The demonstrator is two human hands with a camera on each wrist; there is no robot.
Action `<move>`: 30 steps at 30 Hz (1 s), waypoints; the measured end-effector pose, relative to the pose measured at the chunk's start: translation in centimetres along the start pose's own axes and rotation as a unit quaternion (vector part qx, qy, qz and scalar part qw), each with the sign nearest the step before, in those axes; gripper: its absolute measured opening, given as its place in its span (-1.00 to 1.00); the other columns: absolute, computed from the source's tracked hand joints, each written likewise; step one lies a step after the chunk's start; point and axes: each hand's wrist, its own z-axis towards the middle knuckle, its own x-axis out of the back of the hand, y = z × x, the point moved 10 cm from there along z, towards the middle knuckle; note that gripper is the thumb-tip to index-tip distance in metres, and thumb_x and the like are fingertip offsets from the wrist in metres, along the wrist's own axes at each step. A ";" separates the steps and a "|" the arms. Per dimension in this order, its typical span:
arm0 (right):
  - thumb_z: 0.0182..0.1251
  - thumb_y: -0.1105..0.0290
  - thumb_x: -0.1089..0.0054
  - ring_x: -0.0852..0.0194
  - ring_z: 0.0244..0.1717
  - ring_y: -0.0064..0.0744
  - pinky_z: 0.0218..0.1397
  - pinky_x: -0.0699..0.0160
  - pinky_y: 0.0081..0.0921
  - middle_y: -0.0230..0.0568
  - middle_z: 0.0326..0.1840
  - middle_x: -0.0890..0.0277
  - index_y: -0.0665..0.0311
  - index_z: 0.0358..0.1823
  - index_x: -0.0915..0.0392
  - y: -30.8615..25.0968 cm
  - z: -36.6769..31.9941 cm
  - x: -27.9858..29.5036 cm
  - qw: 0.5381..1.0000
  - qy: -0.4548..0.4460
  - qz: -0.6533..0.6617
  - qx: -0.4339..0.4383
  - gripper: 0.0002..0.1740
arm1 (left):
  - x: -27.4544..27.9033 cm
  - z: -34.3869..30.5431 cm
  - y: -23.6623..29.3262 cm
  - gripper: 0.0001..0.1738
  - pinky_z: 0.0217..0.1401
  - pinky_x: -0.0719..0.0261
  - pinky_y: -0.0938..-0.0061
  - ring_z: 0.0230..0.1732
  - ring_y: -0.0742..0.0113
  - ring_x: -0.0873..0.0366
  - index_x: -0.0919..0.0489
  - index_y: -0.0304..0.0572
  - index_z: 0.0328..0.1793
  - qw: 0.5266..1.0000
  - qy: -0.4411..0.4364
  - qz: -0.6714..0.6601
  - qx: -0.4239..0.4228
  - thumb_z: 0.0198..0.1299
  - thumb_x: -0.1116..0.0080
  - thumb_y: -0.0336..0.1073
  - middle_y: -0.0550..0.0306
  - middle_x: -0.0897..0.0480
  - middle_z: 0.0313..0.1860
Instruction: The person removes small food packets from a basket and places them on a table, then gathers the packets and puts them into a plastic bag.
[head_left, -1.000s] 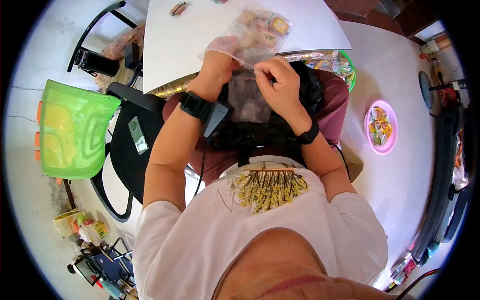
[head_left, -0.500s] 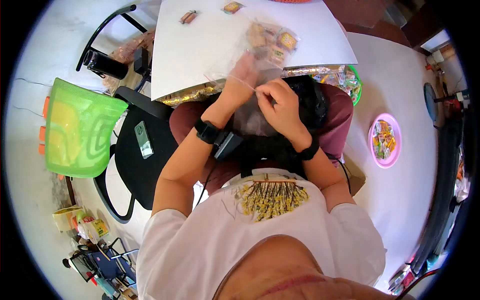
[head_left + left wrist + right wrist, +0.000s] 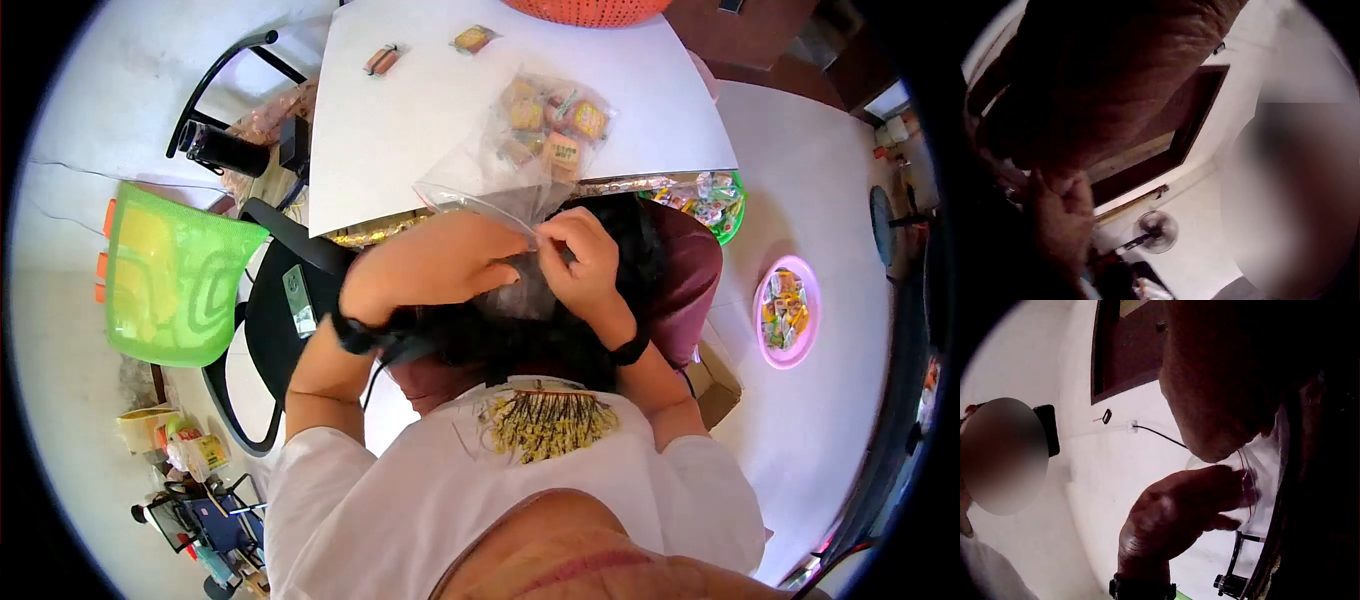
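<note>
Beside the white tabletop point(image 3: 420, 110), our left hand point(image 3: 440, 265) and right hand point(image 3: 585, 255) pinch the snack bag point(image 3: 530, 140); labels unreadable.

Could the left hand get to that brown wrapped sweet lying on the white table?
Probably, once freed: the left hand pinches the clear bag along with the right hand. The table toward the sweet lies bare.
</note>
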 end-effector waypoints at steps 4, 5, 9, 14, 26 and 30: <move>0.03 0.66 -0.23 -0.47 -0.49 -0.29 -0.47 -0.45 -0.53 -0.18 -0.42 -0.46 0.31 -0.33 -0.55 0.7 -0.1 0.9 1.000 0.012 0.023 -0.017 -0.84 | 8.6 -0.2 -4.8 -0.78 -0.35 -0.51 0.60 -0.44 0.49 -0.56 -0.63 -0.27 -0.14 0.945 0.192 -0.245 0.098 0.34 -0.02 -0.30 0.15 -0.64 -0.42; 0.03 0.66 -0.24 -0.47 -0.49 -0.29 -0.47 -0.44 -0.53 -0.17 -0.42 -0.46 0.31 -0.33 -0.55 0.7 -0.1 0.9 1.000 0.004 0.017 -0.017 -0.84 | 11.5 0.7 -6.6 -0.76 -0.43 -0.45 0.66 -0.49 0.56 -0.49 -0.62 -0.29 -0.13 0.948 0.266 -0.155 0.080 0.37 0.03 -0.30 0.21 -0.60 -0.45; 0.01 0.66 -0.24 -0.47 -0.49 -0.26 -0.46 -0.44 -0.51 -0.16 -0.42 -0.45 0.31 -0.33 -0.55 0.8 -0.5 1.1 1.000 -0.016 0.004 -0.014 -0.83 | 16.4 5.7 -18.2 -0.54 -0.34 -0.53 0.49 -0.33 0.33 -0.61 -0.57 -0.35 0.02 0.922 0.342 0.061 0.169 0.26 -0.06 -0.06 0.07 -0.66 -0.32; 0.00 0.65 -0.25 -0.45 -0.49 -0.22 -0.46 -0.42 -0.47 -0.15 -0.44 -0.44 0.30 -0.34 -0.55 1.1 -0.9 1.0 0.999 -0.024 0.015 -0.025 -0.82 | 17.7 11.5 -29.6 -0.48 -0.07 -0.54 0.20 -0.17 -0.10 -0.61 -0.57 -0.38 -0.03 0.880 0.313 0.241 0.264 0.11 -0.16 0.00 -0.23 -0.65 -0.19; 0.04 0.60 -0.25 -0.41 -0.52 -0.25 -0.49 -0.38 -0.46 -0.19 -0.49 -0.42 0.27 -0.33 -0.57 -0.7 -0.8 1.0 0.999 -0.019 -0.030 -0.013 -0.86 | 13.9 4.3 -22.4 -0.51 -0.18 -0.56 0.40 -0.24 0.21 -0.64 -0.59 -0.32 -0.07 0.891 0.362 0.156 0.225 -0.05 -0.33 -0.11 -0.02 -0.67 -0.26; 0.08 0.59 -0.26 -0.42 -0.54 -0.34 -0.48 -0.40 -0.52 -0.22 -0.49 -0.43 0.29 -0.34 -0.58 -1.5 -0.6 1.1 1.000 0.006 -0.027 -0.010 -0.89 | 11.2 -3.7 -19.0 -0.51 -0.20 -0.56 0.55 -0.23 0.39 -0.61 -0.51 -0.39 0.07 0.855 0.445 -0.117 0.239 0.07 -0.27 -0.22 0.07 -0.65 -0.23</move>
